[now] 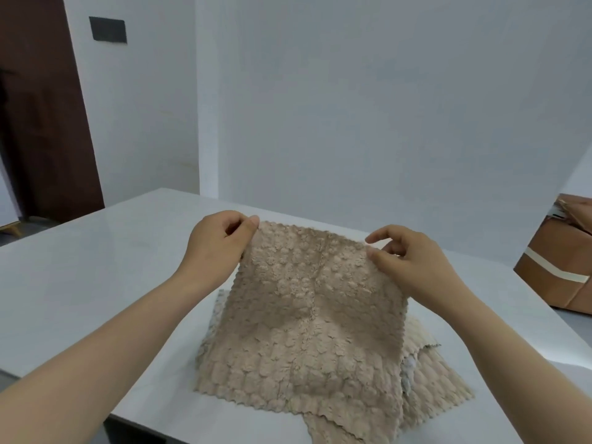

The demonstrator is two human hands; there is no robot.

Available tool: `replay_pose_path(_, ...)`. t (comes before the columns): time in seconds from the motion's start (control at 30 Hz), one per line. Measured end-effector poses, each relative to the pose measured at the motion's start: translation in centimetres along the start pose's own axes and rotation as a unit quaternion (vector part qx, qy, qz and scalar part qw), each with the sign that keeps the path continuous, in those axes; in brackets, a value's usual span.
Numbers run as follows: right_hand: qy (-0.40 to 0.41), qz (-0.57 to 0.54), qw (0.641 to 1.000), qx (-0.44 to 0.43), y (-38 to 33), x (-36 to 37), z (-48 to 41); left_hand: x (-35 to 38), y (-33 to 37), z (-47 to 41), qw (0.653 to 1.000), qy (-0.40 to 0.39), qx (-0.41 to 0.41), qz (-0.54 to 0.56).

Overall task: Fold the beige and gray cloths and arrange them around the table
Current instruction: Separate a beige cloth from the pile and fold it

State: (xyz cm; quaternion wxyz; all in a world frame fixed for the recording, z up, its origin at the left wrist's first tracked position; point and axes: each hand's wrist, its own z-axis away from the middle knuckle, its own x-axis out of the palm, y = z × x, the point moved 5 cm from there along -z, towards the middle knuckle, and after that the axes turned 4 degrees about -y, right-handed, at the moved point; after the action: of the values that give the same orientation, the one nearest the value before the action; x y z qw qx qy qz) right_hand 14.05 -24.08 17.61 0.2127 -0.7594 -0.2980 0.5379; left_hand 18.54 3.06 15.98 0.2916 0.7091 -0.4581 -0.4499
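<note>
Below both hands, at the near table [96,267] edge: a loose pile of cloths [432,379], mostly beige. A sliver of gray cloth [409,370] shows under the right forearm.

On top of the pile is a beige cloth [307,315], its near hem resting on the heap and its far edge lifted off it.

- Left hand [217,241]: pinches the far left corner, thumb against fingers.
- Right hand [407,261]: pinches the far right corner between thumb and forefinger, other fingers loosely curled.

Handling, by judgement:
- Plush, bubbly pile with a scalloped hem.
- Looks light and limp, sagging slightly between the hands.
- Probably not slippery, and may drag on the cloths beneath.
- Corners are the best hold.
- The crease down the middle offers a fold line.

Beyond the hands is bare white tabletop. Right of the right hand, off the table, sits a taped cardboard box [557,264]. Far left of the left hand is a dark door [41,123].
</note>
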Motion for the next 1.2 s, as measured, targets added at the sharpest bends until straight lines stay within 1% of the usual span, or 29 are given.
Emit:
replay_pose_path(0.13, -0.055, -0.018, 0.998, -0.023, -1.3, 0.6, 0.7, 0.7, 0.4, 1.5, 0.996, -0.023, -0.025, 0.082)
replay_pose_path(0.3, -0.109, -0.002, 0.993, -0.046, -2.4, 1.6, 1.3, 1.3, -0.1, 3.7, 0.989, -0.051, -0.052, 0.132)
replay_pose_path(0.43, -0.144, -0.005, 0.989, -0.042, -2.9, 2.5, 1.8, 1.8, -0.8, 5.2, 0.979, -0.07, -0.083, 0.175)
replay_pose_path(0.57, -0.161, -0.031, 0.986, -0.019, -2.9, 3.0, 2.3, 1.9, -1.6, 6.3, 0.978, -0.056, -0.102, 0.176)
replay_pose_path(0.63, -0.179, -0.077, 0.981, 0.006, -2.9, 3.4, 2.5, 2.1, -1.9, 6.8, 0.974, -0.06, -0.114, 0.187)
replay_pose_path(0.73, -0.246, -0.164, 0.954, 0.055, -3.1, 4.3, 3.2, 2.4, -2.0, 7.5, 0.962, -0.069, -0.135, 0.228)
replay_pose_path(0.8, -0.292, -0.171, 0.939, 0.058, -3.3, 4.8, 3.6, 2.4, -2.0, 7.8, 0.955, -0.066, -0.143, 0.251)
replay_pose_path(0.83, -0.302, -0.162, 0.938, 0.055, -3.4, 5.0, 3.8, 2.4, -2.0, 8.0, 0.953, -0.063, -0.145, 0.259)
replay_pose_path(0.9, -0.285, -0.149, 0.946, 0.048, -3.6, 5.2, 3.8, 2.3, -2.0, 8.2, 0.948, -0.063, -0.149, 0.274)
replay_pose_path(1.0, -0.199, -0.117, 0.973, 0.022, -3.9, 5.3, 3.6, 2.5, -2.0, 8.5, 0.938, -0.077, -0.16, 0.297)
replay_pose_path(1.1, -0.124, -0.077, 0.989, -0.013, -4.2, 5.3, 3.5, 2.9, -1.9, 8.9, 0.911, -0.093, -0.184, 0.356)
replay_pose_path(1.2, -0.089, -0.055, 0.993, -0.048, -4.6, 5.4, 3.5, 3.2, -2.2, 9.0, 0.893, -0.086, -0.208, 0.388)
